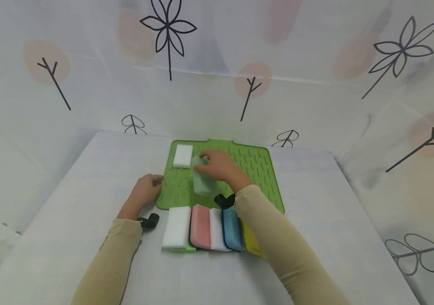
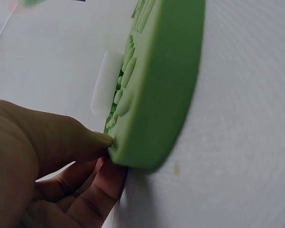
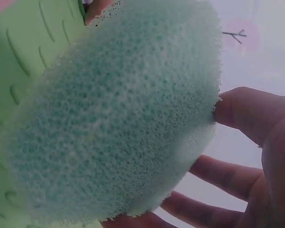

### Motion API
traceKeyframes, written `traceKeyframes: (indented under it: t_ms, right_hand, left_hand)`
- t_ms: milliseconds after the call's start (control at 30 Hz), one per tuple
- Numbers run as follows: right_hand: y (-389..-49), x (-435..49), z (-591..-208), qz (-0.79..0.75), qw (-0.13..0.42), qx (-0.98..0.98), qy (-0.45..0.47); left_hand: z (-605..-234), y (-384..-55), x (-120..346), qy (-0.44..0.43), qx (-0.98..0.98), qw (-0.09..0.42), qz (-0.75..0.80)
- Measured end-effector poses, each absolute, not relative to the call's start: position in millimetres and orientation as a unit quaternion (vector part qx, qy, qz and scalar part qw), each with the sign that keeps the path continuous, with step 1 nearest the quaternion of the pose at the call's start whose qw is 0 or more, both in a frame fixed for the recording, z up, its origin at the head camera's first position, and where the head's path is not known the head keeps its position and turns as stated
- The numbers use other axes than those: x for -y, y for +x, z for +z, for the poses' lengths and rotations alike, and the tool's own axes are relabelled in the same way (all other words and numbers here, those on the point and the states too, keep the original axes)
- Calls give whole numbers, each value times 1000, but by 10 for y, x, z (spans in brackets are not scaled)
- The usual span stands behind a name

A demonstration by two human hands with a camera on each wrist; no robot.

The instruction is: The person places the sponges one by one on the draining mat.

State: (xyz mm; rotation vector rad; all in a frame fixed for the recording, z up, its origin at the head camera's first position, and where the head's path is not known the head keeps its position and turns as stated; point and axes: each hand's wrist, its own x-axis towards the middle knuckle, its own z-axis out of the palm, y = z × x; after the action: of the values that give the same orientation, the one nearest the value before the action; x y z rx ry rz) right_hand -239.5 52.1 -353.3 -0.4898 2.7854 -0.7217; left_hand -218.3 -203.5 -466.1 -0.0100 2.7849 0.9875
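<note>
My right hand (image 1: 221, 166) grips a pale green sponge (image 1: 204, 180) by its far end, over the left half of a green ridged mat (image 1: 255, 169). Up close in the right wrist view, the sponge (image 3: 109, 114) shows coarse open pores, with thumb and fingers along its edge. A white sponge (image 1: 183, 156) lies flat in the mat's far left corner. At the mat's left edge is my left hand (image 1: 146, 189). The left wrist view shows its thumb on top of the mat's rim (image 2: 156, 95) and its fingers beneath, pinching it.
In front of the mat stands a row of sponges: a white one (image 1: 176, 227), a pink one (image 1: 201, 226), another white one (image 1: 217, 228), a blue one (image 1: 233, 228) and a yellow one (image 1: 250, 239), partly behind my right sleeve. A patterned cloth (image 1: 209, 97) rises behind the white table (image 1: 125, 156).
</note>
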Motion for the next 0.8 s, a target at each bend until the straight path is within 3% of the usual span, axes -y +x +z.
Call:
traceKeyframes:
  t_ms: [800]
  right_hand:
    - [-2488, -40, -3702, -240, 115, -952, -148]
  left_hand:
    - [-4628, -2167, 2047, 10, -939, 89, 332]
